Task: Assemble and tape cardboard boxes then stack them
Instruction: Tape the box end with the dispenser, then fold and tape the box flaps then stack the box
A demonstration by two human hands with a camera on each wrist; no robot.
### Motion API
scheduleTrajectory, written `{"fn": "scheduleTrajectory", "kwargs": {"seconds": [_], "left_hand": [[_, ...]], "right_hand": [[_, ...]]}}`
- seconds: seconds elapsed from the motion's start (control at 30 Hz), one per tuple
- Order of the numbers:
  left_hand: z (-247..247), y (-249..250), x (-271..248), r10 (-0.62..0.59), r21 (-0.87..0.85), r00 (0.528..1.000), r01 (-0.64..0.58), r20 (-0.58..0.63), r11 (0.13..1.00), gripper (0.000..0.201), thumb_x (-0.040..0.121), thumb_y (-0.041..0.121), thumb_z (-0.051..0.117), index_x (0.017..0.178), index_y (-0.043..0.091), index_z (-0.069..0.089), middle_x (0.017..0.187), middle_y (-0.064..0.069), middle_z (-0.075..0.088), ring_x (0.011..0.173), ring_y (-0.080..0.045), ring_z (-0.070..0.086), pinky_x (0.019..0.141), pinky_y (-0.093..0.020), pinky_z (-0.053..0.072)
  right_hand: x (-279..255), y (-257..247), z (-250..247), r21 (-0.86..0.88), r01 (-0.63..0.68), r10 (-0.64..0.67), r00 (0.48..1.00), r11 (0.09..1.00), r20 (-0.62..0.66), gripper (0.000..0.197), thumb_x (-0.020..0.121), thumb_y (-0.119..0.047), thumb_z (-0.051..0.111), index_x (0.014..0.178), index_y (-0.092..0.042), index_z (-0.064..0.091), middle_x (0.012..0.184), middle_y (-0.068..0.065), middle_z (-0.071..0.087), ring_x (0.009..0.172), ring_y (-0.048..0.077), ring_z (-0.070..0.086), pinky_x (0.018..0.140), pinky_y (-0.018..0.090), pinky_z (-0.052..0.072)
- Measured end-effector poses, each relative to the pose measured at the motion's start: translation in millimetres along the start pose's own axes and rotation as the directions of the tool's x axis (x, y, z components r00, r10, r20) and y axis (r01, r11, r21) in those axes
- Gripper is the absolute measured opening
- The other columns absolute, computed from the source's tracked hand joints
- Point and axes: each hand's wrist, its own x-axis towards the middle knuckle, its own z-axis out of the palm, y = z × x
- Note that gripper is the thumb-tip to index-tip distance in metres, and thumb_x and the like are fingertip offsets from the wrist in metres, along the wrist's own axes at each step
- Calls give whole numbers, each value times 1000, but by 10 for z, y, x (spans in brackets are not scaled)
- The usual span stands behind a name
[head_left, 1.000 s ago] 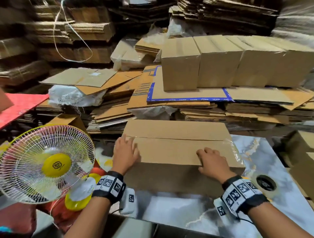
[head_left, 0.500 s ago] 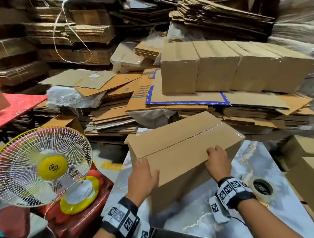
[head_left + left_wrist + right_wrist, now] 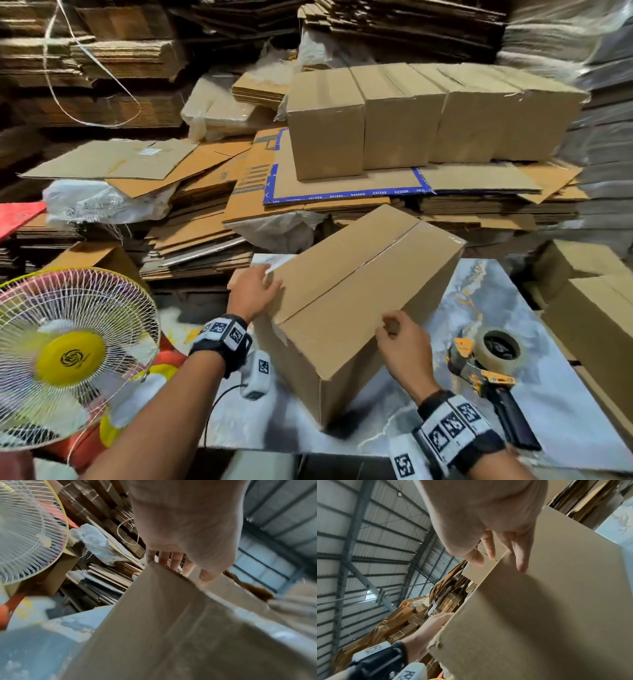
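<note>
A closed cardboard box with clear tape along its top seam sits slantwise on the marble table. My left hand grips its far left corner; in the left wrist view the fingers hook over the box edge and the thumb lies on the near face. My right hand touches the near long side just under the top edge. Its fingers lie straight against the box. A tape dispenser lies on the table right of the box.
A row of several finished boxes stands on flat cardboard stacks behind the table. A white and yellow fan stands close at the left. More boxes crowd the right edge of the table.
The box has swung round on the table to lie slantwise. My left hand went from its near side to the far left corner; my right hand shifted down to the near long side.
</note>
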Motion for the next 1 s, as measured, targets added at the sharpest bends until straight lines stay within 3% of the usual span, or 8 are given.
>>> {"fn": "scheduleTrajectory", "kwargs": {"seconds": [0.17, 0.3, 0.4, 0.5, 0.6, 0.77, 0.9, 1.0], "left_hand": [[84, 94, -154, 6, 206, 994, -30, 113, 978, 65, 96, 56, 54, 146, 15, 45, 143, -12, 55, 128, -32, 53, 99, -42, 46], [264, 217, -575, -1, 114, 999, -4, 44, 993, 49, 97, 51, 53, 129, 13, 55, 123, -17, 63, 113, -37, 59, 88, -43, 46], [441, 229, -830, -24, 28, 998, 26, -55, 999, 64, 86, 57, 45, 130, 11, 55, 112, -19, 53, 107, -41, 53, 88, -46, 45], [543, 289, -936, -29, -2, 992, 29, -122, 1000, 64, 87, 50, 50, 135, 8, 56, 114, -23, 51, 111, -41, 48, 90, -44, 41], [609, 424, -947, -20, 28, 989, 24, -148, 999, 50, 94, 37, 62, 133, 8, 56, 114, -24, 50, 110, -41, 48, 87, -44, 42], [726, 667, -858, -39, 142, 993, 55, -115, 988, 44, 95, 42, 53, 124, 10, 52, 113, -19, 51, 105, -40, 51, 80, -44, 43], [741, 709, -838, -7, 286, 993, 41, -117, 958, 44, 97, 42, 52, 127, 9, 50, 133, -23, 49, 123, -42, 45, 98, -59, 39], [748, 894, -875, 170, 271, 983, -146, -70, 952, 59, 98, 36, 56, 145, 5, 40, 149, -29, 38, 141, -44, 33, 113, -61, 31]], "right_hand": [[55, 171, -17, 150, -1, -19, 991, 989, 134, 61, 88, -18, 68, 144, -23, 43, 149, 0, 46, 144, 21, 38, 115, 45, 37], [228, 313, -190, 228, -78, 57, 994, 971, 97, 71, 92, -18, 71, 151, -21, 32, 143, -3, 50, 127, 18, 52, 108, 35, 43], [278, 314, -154, 148, -146, 133, 987, 978, 90, 54, 97, -30, 65, 142, -22, 38, 130, 3, 63, 116, 28, 62, 100, 41, 50], [341, 293, -98, 109, -165, 158, 985, 980, 75, 49, 99, -28, 61, 142, -18, 40, 130, 8, 64, 116, 32, 62, 99, 44, 50], [497, 289, -188, 179, -171, 159, 984, 969, 78, 57, 94, -22, 66, 145, -21, 42, 120, 0, 63, 110, 24, 61, 96, 37, 50], [717, 356, -378, 395, -209, 140, 970, 895, 197, 45, 91, -5, 61, 127, -29, 46, 117, 5, 70, 104, 23, 69, 95, 44, 56], [735, 490, -369, 446, -195, 98, 968, 873, 231, 45, 94, -7, 61, 131, -28, 47, 122, 2, 68, 110, 21, 67, 97, 42, 54], [744, 688, -334, 462, -251, 180, 965, 851, 192, 44, 99, -21, 60, 141, -19, 48, 123, 4, 67, 111, 22, 66, 100, 45, 52]]}}
